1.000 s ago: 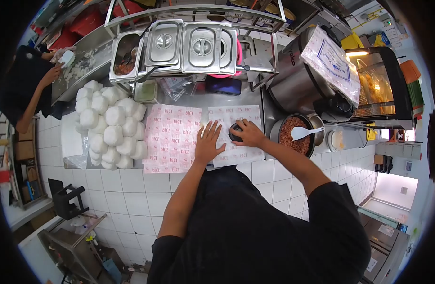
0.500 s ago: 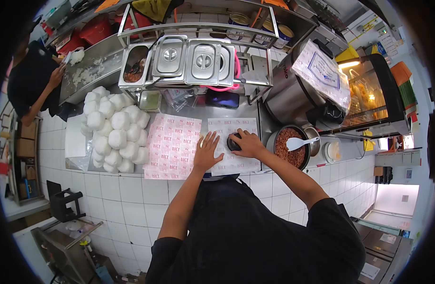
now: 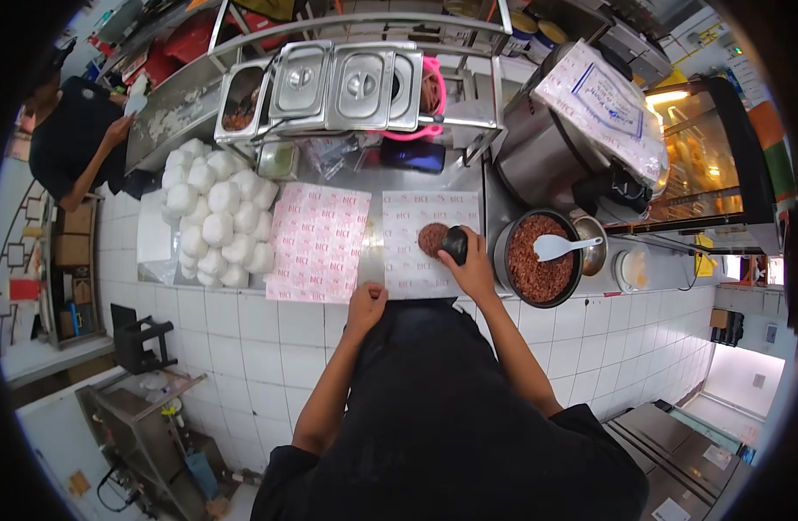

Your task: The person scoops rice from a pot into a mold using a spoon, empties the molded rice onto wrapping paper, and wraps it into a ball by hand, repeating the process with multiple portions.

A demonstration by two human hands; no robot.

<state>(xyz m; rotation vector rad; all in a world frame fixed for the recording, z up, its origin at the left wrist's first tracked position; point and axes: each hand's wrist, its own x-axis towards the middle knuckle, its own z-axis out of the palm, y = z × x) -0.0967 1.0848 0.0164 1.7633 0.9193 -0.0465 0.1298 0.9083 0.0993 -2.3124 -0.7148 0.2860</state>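
My right hand (image 3: 471, 269) holds a small black round mould (image 3: 454, 245), tipped on its side. Beside the mould, a round mound of reddish-brown rice (image 3: 431, 237) sits on a white printed wrapping paper (image 3: 407, 276). My left hand (image 3: 368, 304) is curled closed at the counter's front edge, between that sheet and a stack of pink-printed wrapping paper (image 3: 319, 239); nothing shows in its fingers. To the right, a dark pot (image 3: 500, 260) of the same rice (image 3: 538, 273) has a white rice paddle (image 3: 564, 247) lying in it.
White wrapped bundles (image 3: 218, 230) are piled at the left. Lidded steel pans (image 3: 361, 87) stand on a rack behind the papers, with a phone (image 3: 413, 156) below. A large cooker (image 3: 546, 130) and lit display case (image 3: 698, 161) stand right. Another person (image 3: 82, 139) works at far left.
My right hand has lifted and tilted the black mould, uncovering the rice mound. My left hand has left the white paper, moved back to the counter edge and curled. The camera view has shifted.
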